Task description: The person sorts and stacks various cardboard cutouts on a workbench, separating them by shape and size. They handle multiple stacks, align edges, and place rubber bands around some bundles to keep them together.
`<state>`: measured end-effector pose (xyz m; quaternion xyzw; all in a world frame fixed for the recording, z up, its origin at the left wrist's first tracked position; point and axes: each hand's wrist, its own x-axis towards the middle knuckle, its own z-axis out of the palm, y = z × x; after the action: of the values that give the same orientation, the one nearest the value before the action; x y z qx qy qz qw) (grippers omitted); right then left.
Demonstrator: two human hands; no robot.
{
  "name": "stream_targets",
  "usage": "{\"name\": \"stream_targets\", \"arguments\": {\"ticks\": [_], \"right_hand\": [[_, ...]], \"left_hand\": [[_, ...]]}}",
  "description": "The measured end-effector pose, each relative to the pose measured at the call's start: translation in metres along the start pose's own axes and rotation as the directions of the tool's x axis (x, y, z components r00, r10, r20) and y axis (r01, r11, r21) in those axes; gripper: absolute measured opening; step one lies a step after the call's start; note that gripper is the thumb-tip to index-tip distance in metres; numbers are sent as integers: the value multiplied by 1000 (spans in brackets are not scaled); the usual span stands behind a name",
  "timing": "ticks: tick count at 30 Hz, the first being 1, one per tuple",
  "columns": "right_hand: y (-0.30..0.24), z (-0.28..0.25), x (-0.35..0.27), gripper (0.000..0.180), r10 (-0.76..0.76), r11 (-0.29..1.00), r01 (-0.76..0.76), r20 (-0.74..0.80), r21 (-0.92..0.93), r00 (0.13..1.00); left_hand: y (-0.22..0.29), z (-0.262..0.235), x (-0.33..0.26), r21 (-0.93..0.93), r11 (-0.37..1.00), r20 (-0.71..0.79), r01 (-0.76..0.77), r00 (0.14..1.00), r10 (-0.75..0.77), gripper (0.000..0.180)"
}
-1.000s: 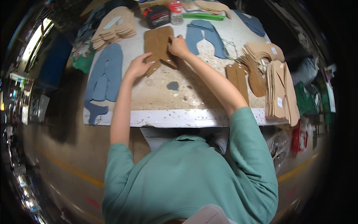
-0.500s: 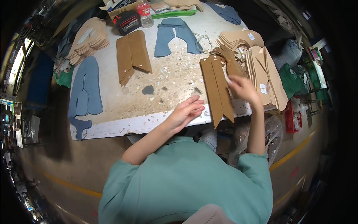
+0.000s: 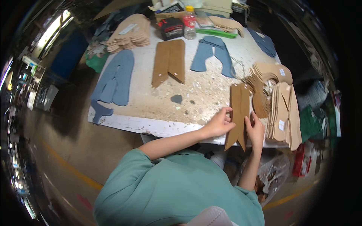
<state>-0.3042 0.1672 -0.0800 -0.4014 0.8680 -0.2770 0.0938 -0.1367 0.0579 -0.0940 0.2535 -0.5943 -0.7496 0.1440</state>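
Two stacks of brown suede-like strips (image 3: 236, 113) lie side by side near the front right of the table, their slanted lower ends overhanging the edge. At their left edge is my left hand (image 3: 218, 124), its fingers loosely bent and apart, thumb against the strips. My right hand (image 3: 256, 131) is at the right edge, thumb and forefinger spread and pointing up. Neither hand visibly grips anything. Just beyond, a bundle of narrow brown strips (image 3: 260, 101) lies beside stacked beige cut pieces (image 3: 279, 109), which carry a white label.
Another pair of brown strips (image 3: 168, 62) lies mid-table, between blue cut pieces (image 3: 115, 79) and a blue arched piece (image 3: 214, 52). Behind stand a dark box-shaped object (image 3: 171, 28), a bottle (image 3: 189, 24) and a green tray (image 3: 217, 34). A red basket (image 3: 301, 160) is at right.
My right hand has come down from the narrow-strip bundle to the brown strips' right edge. My left hand has moved right to their left edge. The whole view has shifted.
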Motion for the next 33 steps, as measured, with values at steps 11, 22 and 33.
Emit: {"name": "stream_targets", "arguments": {"ticks": [11, 22, 33], "right_hand": [[-16, 18, -9, 29, 25, 836, -53, 58, 546, 998], [-78, 20, -35, 55, -238, 536, -336, 520, 775, 820], [-194, 110, -37, 60, -646, 699, 45, 604, 713, 467]], "left_hand": [[11, -7, -9, 528, 811, -25, -252, 950, 312, 53], [45, -154, -168, 416, 909, -15, 4, 1000, 2, 51], [34, -220, -239, 207, 977, -477, 42, 876, 64, 56]]}}
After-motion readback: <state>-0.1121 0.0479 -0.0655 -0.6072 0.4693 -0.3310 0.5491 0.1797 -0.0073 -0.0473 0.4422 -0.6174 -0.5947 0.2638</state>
